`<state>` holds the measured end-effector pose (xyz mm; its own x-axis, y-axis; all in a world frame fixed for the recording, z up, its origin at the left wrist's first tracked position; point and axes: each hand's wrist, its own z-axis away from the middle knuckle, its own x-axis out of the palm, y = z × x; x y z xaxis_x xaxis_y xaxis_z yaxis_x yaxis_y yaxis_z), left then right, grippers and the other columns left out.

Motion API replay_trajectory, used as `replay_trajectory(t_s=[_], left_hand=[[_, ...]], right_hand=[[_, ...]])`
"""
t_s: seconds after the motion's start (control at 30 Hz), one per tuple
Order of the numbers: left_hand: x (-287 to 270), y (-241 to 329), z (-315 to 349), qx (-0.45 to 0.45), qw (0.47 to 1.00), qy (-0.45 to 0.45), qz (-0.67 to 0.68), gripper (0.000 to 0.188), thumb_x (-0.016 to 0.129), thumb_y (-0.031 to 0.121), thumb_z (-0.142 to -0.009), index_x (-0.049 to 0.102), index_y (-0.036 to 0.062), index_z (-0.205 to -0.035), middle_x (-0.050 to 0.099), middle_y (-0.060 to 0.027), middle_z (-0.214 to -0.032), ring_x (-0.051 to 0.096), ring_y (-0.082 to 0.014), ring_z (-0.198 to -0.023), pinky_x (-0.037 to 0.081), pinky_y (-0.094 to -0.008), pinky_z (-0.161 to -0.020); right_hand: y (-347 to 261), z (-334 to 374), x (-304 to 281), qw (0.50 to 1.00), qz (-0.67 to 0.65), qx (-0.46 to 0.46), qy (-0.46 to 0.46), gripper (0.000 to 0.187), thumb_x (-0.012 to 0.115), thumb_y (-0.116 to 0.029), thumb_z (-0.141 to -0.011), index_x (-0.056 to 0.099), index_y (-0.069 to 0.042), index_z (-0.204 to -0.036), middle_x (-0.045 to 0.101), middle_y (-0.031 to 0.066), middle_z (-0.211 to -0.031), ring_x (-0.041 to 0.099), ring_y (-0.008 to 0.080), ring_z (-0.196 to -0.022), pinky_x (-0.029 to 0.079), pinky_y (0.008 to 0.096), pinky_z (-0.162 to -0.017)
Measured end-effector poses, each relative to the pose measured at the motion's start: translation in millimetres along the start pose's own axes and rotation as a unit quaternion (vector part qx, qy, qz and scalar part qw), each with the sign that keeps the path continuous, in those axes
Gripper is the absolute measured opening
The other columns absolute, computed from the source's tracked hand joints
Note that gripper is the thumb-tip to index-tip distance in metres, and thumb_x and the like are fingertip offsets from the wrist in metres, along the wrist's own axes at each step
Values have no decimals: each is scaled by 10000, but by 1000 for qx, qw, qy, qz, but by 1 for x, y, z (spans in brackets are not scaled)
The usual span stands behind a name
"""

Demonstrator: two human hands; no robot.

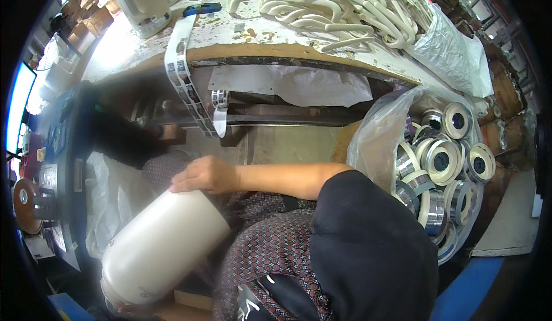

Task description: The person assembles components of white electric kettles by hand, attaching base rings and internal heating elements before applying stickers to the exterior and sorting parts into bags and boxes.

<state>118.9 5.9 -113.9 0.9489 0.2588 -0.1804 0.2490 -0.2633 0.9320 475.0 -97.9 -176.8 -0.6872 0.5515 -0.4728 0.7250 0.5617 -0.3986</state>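
A large cream cylindrical jug body (167,243) lies tilted across my lap, its upper end towards the right. My right hand (204,174) is closed over the rim at that upper end, with the forearm reaching in from the right. Under the lower end, near the bottom edge of the view, part of my left hand (135,308) shows against the body; most of its fingers are hidden. A strip of labels (183,71) hangs over the table's front edge beyond my hands, close to a small roll of labels (219,98).
On the worn white table (241,36) lie a heap of cream plastic handles (345,10), a blue utility knife (201,9) and several cream jugs (141,5). At the right, a clear plastic bag (368,131) holds cream-and-chrome rings (441,160). A blue bin (77,177) stands left.
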Motion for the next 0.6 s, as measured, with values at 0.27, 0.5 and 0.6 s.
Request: replay_trajectory(t_s=[0.27, 0.5, 0.6], left_hand=[[16, 15, -24, -45, 998, 11, 47, 569, 422, 435, -986, 484, 33, -1384, 547, -162, -1359, 547, -317, -1213, 434, -445, -1036], [-5, -23, -45, -115, 972, -78, 188, 642, 440, 481, -974, 447, 20, -1421, 489, -145, -1430, 529, -297, -1239, 421, -435, -1051], [11, -48, -48, -118, 942, -174, 263, 663, 446, 480, -970, 430, 4, -1432, 466, -141, -1451, 520, -290, -1248, 417, -431, -1055]], right_hand=[[28, 36, -230, 905, 302, 290, 74, 252, 678, -333, -909, 692, -94, -987, 731, 70, -881, 690, 178, -797, 543, 317, -761], [-69, 349, -539, 428, 639, 565, 300, 453, 626, -270, -885, 556, 29, -1217, 598, 239, -1229, 611, 342, -1035, 470, 436, -940], [-135, 459, -552, 366, 565, 736, -62, 485, 616, -288, -859, 614, 43, -1214, 543, 242, -1361, 553, 336, -1238, 431, 437, -1021]])
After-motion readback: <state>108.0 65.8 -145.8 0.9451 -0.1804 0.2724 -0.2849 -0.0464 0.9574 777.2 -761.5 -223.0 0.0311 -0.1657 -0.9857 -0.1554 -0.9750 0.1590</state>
